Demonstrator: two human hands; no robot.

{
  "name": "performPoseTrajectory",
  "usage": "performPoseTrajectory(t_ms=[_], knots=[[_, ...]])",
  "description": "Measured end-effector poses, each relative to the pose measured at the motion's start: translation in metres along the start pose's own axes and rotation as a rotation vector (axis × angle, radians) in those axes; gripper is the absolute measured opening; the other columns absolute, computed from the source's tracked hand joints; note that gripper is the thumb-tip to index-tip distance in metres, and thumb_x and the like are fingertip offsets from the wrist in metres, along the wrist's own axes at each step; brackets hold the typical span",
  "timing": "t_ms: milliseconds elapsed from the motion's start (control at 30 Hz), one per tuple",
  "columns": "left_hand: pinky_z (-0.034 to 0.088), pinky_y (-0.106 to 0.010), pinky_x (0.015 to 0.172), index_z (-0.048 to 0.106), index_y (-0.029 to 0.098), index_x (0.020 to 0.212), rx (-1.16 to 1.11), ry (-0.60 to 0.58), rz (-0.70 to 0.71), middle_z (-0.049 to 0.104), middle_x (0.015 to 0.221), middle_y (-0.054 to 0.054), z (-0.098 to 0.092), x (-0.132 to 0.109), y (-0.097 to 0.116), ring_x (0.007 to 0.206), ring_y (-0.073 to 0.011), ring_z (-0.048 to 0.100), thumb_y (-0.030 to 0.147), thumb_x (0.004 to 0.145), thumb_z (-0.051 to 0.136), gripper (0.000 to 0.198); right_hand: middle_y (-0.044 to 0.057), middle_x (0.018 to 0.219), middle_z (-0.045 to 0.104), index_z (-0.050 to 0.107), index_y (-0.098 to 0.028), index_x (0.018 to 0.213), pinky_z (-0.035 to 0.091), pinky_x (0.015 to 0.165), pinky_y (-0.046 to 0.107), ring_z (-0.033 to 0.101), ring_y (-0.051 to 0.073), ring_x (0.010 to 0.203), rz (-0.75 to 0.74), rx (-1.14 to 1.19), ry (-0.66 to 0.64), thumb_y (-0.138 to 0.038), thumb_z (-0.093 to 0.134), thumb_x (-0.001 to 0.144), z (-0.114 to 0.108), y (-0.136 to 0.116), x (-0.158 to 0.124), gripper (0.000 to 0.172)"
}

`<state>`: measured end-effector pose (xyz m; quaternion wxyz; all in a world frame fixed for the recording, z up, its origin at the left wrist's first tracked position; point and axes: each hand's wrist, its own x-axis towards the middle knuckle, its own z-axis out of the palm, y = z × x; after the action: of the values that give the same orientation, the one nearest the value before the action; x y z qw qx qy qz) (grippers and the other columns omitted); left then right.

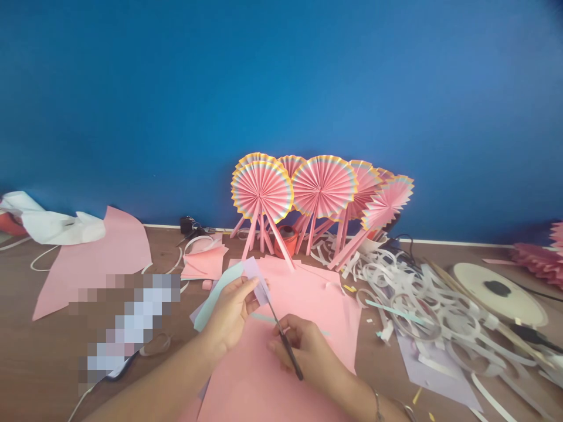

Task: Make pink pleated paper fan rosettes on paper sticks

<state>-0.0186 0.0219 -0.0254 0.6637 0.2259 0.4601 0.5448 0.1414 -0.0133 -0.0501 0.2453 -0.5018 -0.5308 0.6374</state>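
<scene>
A small lavender paper piece (254,274) is pinched between the thumb and fingers of my left hand (233,308), above pink sheets. My right hand (303,349) grips dark-handled scissors (288,346), their blades pointing up and left to the lower edge of the lavender paper. Under both hands lie large pink paper sheets (246,375). A pale green sheet (215,299) shows beside my left hand, partly covered by it. Thin pale green strips rest on the pink paper near the scissors.
Several pleated pink paper fans (321,187) stand by the blue wall, near an orange pot (285,240). Curled white paper strips (413,293) pile at the right, beside a round cream object (497,293). A pink sheet (97,264) and white crumpled material (65,225) lie left.
</scene>
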Motion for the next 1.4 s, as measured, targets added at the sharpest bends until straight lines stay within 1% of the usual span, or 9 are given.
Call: performPoseTrajectory(t_ms=[200,400,567,733,900,1000,1100,1233,1400], knots=[[0.053,-0.028,0.076,0.065,0.013,0.08,-0.002,-0.012,0.006,0.073,0.088,-0.009,0.0,0.001,0.0,0.091,-0.0218,0.068,0.025,0.072,0.071,0.015,-0.008,0.044,0.049,0.054,-0.019,0.078,0.032,0.037,0.019,0.044,0.009,0.04,0.011,0.01,0.008,-0.033,0.069,0.07,0.0,0.001,-0.001,0.022],[0.053,-0.03,0.078,0.065,0.014,0.078,-0.002,0.003,0.002,0.074,0.087,-0.009,0.0,0.0,0.0,0.091,-0.0229,0.068,0.026,0.07,0.073,0.016,-0.009,0.042,0.048,0.052,-0.02,0.075,0.031,0.036,0.019,0.043,0.008,0.037,0.028,-0.022,0.015,-0.036,0.07,0.068,-0.001,-0.002,0.0,0.025],[0.054,-0.029,0.076,0.065,0.015,0.079,-0.012,0.007,-0.007,0.073,0.086,-0.008,0.001,0.0,0.001,0.09,-0.0218,0.068,0.025,0.071,0.072,0.014,-0.009,0.041,0.049,0.052,-0.02,0.075,0.031,0.035,0.019,0.044,0.008,0.036,0.036,-0.032,0.022,-0.035,0.07,0.068,-0.001,0.0,0.001,0.025],[0.054,-0.028,0.073,0.064,0.015,0.081,-0.044,0.01,-0.011,0.073,0.083,-0.007,0.002,0.0,0.001,0.087,-0.021,0.069,0.022,0.074,0.068,0.011,-0.01,0.042,0.049,0.053,-0.019,0.077,0.032,0.036,0.018,0.043,0.008,0.036,0.009,-0.026,0.03,-0.033,0.068,0.069,-0.002,0.001,0.001,0.022],[0.053,-0.028,0.076,0.062,0.014,0.076,-0.028,-0.024,0.003,0.072,0.083,-0.008,0.0,0.001,-0.001,0.088,-0.0206,0.068,0.021,0.075,0.067,0.009,-0.01,0.041,0.048,0.053,-0.019,0.077,0.032,0.036,0.019,0.045,0.009,0.037,0.005,-0.02,0.028,-0.033,0.069,0.069,-0.002,0.002,0.002,0.023],[0.052,-0.029,0.076,0.057,0.016,0.069,-0.002,-0.06,0.01,0.072,0.082,-0.008,0.0,0.0,-0.002,0.087,-0.0207,0.067,0.024,0.074,0.068,0.015,-0.01,0.041,0.047,0.054,-0.019,0.077,0.031,0.037,0.019,0.045,0.009,0.038,-0.007,-0.01,0.031,-0.032,0.069,0.069,-0.001,0.002,0.002,0.021],[0.051,-0.029,0.075,0.053,0.017,0.065,0.019,-0.095,0.011,0.07,0.079,-0.006,0.002,-0.003,-0.004,0.085,-0.02,0.067,0.026,0.073,0.069,0.02,-0.009,0.043,0.049,0.055,-0.018,0.077,0.032,0.038,0.019,0.046,0.009,0.039,-0.015,0.009,0.029,-0.032,0.068,0.069,-0.001,0.002,0.003,0.021],[0.051,-0.029,0.075,0.052,0.018,0.064,0.019,-0.133,0.001,0.067,0.073,-0.002,0.004,-0.006,-0.008,0.082,-0.0187,0.066,0.027,0.074,0.068,0.021,-0.007,0.046,0.052,0.055,-0.017,0.08,0.034,0.039,0.019,0.047,0.009,0.041,-0.017,0.022,0.029,-0.032,0.067,0.07,-0.002,0.002,0.004,0.022],[0.051,-0.029,0.075,0.055,0.018,0.069,0.024,-0.147,-0.008,0.067,0.075,-0.002,0.004,-0.006,-0.01,0.082,-0.0186,0.066,0.027,0.075,0.067,0.016,-0.007,0.045,0.052,0.055,-0.017,0.08,0.034,0.038,0.019,0.047,0.009,0.04,-0.031,0.026,0.031,-0.031,0.067,0.069,-0.002,0.003,0.004,0.022]])
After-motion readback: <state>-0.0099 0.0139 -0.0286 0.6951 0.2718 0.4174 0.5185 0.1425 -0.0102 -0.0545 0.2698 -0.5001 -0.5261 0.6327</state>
